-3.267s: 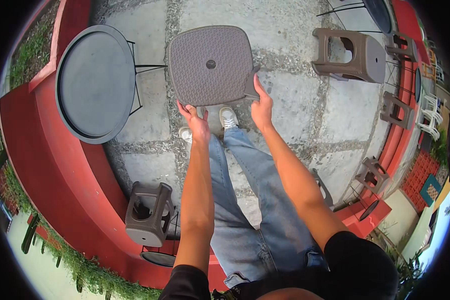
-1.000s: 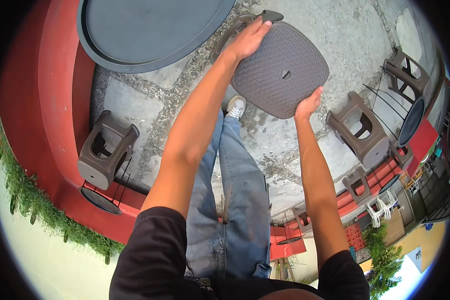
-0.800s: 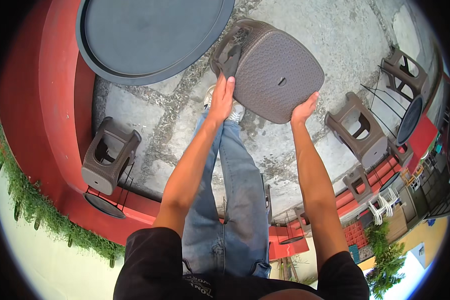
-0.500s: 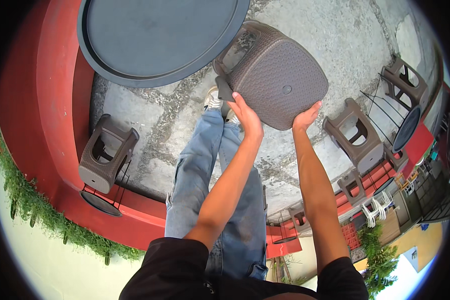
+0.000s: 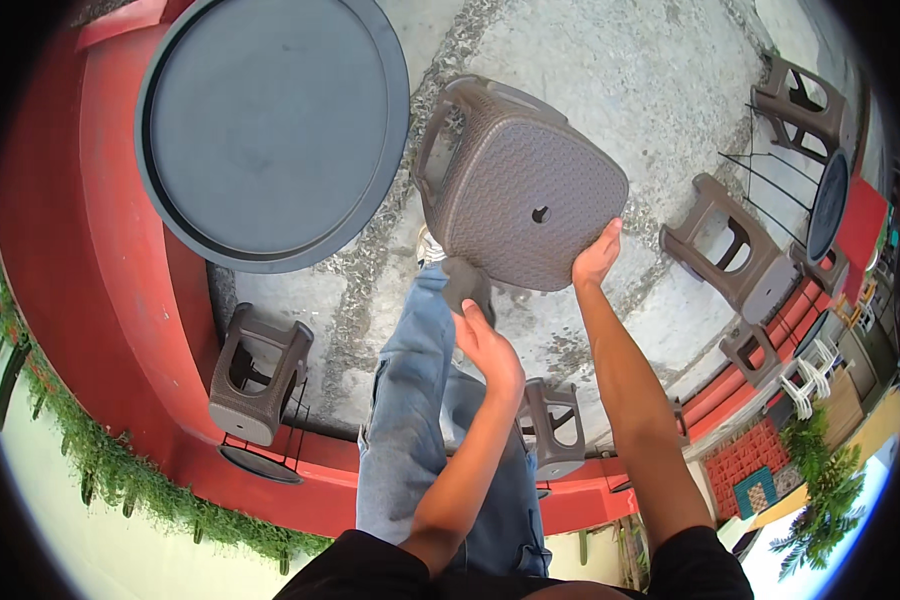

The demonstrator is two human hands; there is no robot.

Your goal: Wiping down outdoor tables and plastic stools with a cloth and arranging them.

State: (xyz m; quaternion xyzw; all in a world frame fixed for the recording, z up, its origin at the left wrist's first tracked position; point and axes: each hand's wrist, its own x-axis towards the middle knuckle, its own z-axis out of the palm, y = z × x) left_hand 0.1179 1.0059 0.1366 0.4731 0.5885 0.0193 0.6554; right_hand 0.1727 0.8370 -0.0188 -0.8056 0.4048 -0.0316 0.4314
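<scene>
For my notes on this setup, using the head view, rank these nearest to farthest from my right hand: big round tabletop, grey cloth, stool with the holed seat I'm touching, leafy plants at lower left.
1. Stool: touching the right hand.
2. Grey cloth: left of it, at the left hand.
3. Round tabletop: upper left.
4. Leafy plants: lower left.

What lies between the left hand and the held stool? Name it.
In the head view, a grey cloth, held in the left hand, lies between that hand and the brown plastic stool.
</scene>
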